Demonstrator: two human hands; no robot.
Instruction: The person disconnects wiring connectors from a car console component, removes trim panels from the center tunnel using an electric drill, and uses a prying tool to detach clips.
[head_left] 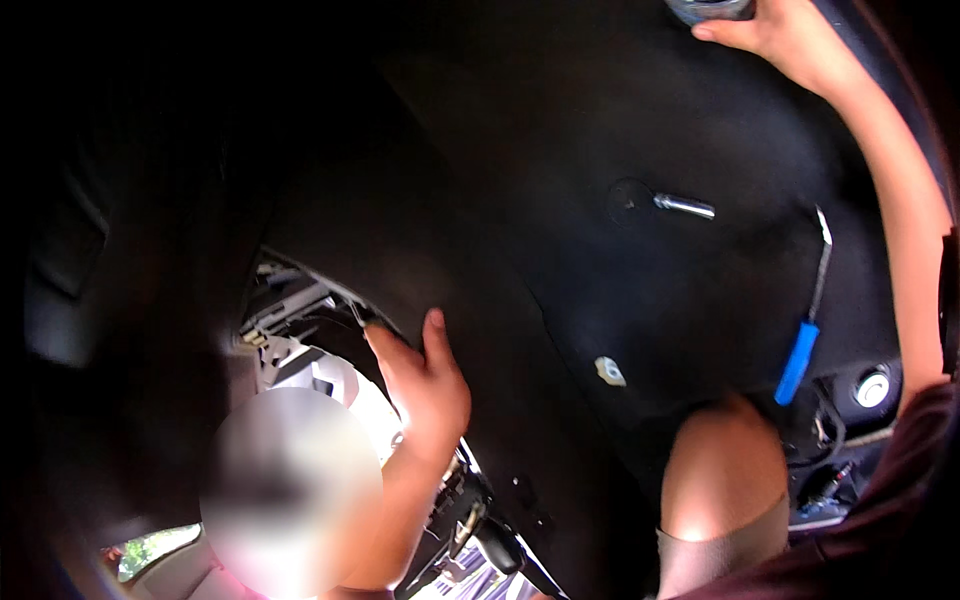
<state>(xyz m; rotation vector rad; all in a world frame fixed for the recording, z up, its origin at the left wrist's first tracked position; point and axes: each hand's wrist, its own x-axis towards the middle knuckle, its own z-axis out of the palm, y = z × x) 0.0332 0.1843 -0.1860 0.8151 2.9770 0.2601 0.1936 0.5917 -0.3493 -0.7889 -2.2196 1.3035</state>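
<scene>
My left hand (425, 385) reaches up from the lower edge to the rim of an opening in a dark panel. Its thumb stands apart; the fingertips reach over the rim, partly hidden, beside a thin metallic piece (357, 312). At the top right, my right hand (785, 40) is closed around a round, glassy container (710, 10), cut off by the picture's edge. Its thumb lies along the container's lower side. A screwdriver (797, 362) with a blue handle and a short silver metal cylinder (686, 206) lie on the dark surface, apart from both hands.
A small pale scrap (609, 372) rests on the dark surface (560, 240). Low in the middle is my bare knee (725, 470). Beside it are a white round fitting (872, 389) and a dark cable. Grey brackets (295, 305) show inside the opening; a blurred patch covers the lower left.
</scene>
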